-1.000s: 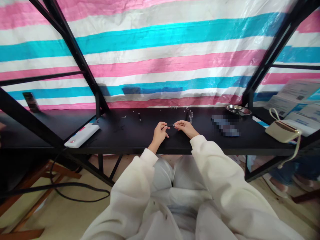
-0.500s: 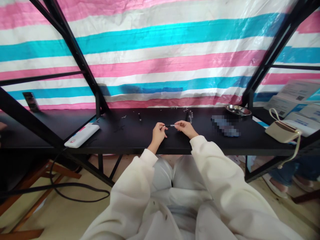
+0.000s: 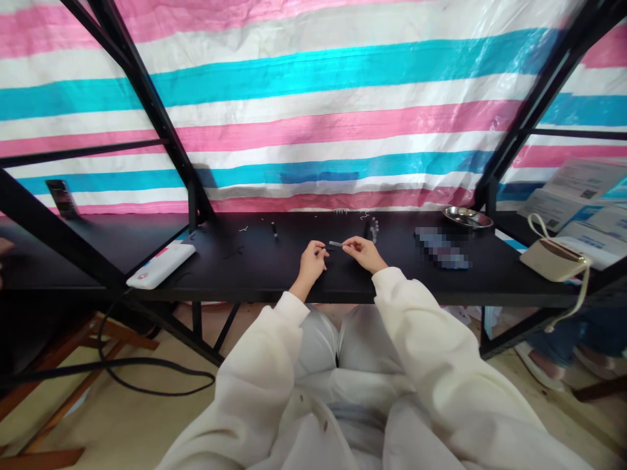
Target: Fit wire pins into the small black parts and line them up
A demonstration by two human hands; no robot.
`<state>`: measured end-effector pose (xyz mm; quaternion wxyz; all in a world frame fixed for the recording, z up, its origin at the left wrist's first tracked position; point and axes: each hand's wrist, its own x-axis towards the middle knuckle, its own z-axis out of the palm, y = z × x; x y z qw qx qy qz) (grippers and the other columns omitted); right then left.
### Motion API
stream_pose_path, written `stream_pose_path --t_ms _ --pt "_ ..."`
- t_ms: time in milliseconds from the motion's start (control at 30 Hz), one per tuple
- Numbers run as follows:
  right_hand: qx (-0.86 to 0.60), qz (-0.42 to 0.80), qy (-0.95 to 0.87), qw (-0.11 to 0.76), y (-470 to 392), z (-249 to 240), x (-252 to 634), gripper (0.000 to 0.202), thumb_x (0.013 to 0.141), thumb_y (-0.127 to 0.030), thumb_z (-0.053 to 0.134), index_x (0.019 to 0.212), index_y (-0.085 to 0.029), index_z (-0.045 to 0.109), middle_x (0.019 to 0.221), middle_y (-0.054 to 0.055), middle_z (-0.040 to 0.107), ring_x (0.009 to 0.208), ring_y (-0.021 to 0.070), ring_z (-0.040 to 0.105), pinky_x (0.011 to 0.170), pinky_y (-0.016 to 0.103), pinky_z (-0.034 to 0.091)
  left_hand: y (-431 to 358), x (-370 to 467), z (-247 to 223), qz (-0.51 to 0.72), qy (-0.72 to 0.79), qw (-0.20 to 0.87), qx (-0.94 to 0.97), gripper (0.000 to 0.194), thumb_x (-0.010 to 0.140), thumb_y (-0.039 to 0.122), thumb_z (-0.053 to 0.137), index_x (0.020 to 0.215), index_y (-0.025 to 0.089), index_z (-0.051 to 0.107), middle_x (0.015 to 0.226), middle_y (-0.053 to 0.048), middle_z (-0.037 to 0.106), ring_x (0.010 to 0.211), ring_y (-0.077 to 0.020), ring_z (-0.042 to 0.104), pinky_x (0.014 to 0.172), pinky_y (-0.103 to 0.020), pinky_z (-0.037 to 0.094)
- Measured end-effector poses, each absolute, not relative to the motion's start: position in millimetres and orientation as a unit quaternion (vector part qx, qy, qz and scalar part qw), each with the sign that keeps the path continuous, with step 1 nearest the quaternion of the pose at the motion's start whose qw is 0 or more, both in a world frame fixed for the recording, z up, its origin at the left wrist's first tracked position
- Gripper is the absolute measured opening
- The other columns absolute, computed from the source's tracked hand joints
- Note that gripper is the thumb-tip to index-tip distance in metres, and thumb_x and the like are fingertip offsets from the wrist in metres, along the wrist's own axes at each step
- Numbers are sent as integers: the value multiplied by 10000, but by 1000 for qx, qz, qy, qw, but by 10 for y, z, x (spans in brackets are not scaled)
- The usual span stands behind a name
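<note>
We see the bare right hand (image 3: 361,252) pinching a slim, pale grey tube (image 3: 336,244) between thumb and fingertips, above the matte black tabletop (image 3: 257,269), its free end aimed left. The bare left hand (image 3: 313,258) is near that end, fingers curled; a thin dark sliver (image 3: 330,249) shows at its fingertips, but against the black we cannot tell whether they grip it.

We judge the handling to be partway: the pale tube is out in the open, with nothing seen fitted over its left end. Farther off, just right of centre, we find a cluster of small, clear pieces (image 3: 375,230) lying loose; to the left, well apart from both hands, lies a short black cylinder with a pale tip (image 3: 274,230).
</note>
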<state>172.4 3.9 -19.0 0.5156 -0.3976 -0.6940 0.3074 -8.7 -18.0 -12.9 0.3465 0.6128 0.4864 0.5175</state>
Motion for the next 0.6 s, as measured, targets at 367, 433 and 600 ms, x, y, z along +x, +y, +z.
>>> stream_pose_path --t_ms 367,433,600 --pt "-389 330 -730 455 -8 -176 1720 338 699 -471 643 826 -158 658 571 -38 470 514 90 395 525 247 330 -218 -74 -122 493 410 384 665 111 799 216 509 893 166 476 725 28 573 360 -26 465 388 -165 377" --pt "-386 334 -728 458 -7 -171 1717 341 697 -474 643 821 -157 654 578 -33 487 514 89 407 524 245 338 -196 -76 -152 491 419 373 667 106 800 217 505 890 167 482 712 31 573 355 -28 460 378 -164 367" --pt "-388 337 -723 462 -14 -163 1704 363 694 -500 634 822 -161 653 631 -9 559 543 99 465 554 254 386 -171 -76 -187 477 437 352 677 110 786 213 518 885 166 520 677 36 566 355 -31 451 375 -164 364"
